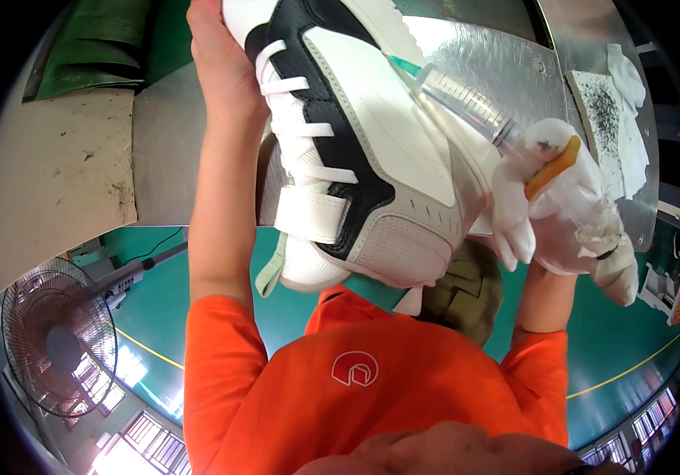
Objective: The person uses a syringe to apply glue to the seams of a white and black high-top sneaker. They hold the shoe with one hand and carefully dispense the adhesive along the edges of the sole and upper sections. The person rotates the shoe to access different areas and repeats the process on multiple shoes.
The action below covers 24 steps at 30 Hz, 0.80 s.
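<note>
The shoe (391,131) is held up in front of the person's chest, heel toward the body and toe away. The left hand (221,59) grips its toe, fingers mostly hidden; on its right side, the gloved right hand (549,190) (an orange-yellow strip shows on one finger) is closed around a clear syringe (466,99). The syringe's green tip (405,66) points at the seam above the sole; whether it touches, I cannot tell.

This looks like the step of feeding liquid into that seam; the next move probably calls for a steady tip and a gentle push.

The shoe is mostly white, with black panels, white laces, a strap, greyish mesh at the heel and a pale green pull tab.

Beyond the shoe lies the metal desk (167,150), with a black-speckled board (595,119) to the shoe's right.
</note>
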### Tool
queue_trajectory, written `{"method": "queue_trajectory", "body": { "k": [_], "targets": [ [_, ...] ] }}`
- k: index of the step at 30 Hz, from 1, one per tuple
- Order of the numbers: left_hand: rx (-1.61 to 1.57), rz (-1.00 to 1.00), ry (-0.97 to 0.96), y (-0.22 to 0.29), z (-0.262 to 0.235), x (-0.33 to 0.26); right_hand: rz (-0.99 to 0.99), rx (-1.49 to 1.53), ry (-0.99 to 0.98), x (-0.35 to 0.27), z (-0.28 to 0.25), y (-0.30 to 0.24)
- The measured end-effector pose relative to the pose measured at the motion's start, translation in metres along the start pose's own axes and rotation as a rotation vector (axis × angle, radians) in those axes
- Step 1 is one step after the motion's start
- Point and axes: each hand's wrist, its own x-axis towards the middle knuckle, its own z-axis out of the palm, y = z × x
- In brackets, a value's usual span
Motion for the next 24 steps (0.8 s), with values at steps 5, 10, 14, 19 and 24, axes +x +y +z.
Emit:
{"method": "queue_trajectory", "body": {
  "k": [5, 10, 14, 19, 24],
  "targets": [
    [-0.169, -0.056, 0.022, 0.000, -0.004, -0.005, 0.015, -0.024, 0.012, -0.002, 0.001, -0.010],
    [0.109, 0.023, 0.104, 0.003, -0.001, 0.000, 0.048, -0.109, 0.043, -0.005, 0.008, -0.027],
    [-0.069, -0.035, 0.018, 0.003, -0.001, -0.002, 0.112, -0.173, 0.049, -0.008, 0.018, -0.041],
    [-0.225, -0.191, 0.030, 0.006, 0.009, -0.012, 0.219, -0.228, 0.044, -0.010, 0.032, -0.052],
    [-0.218, -0.190, 0.016, 0.014, 0.023, -0.016, 0.305, -0.257, 0.032, -0.012, 0.041, -0.059]
  ]
}}
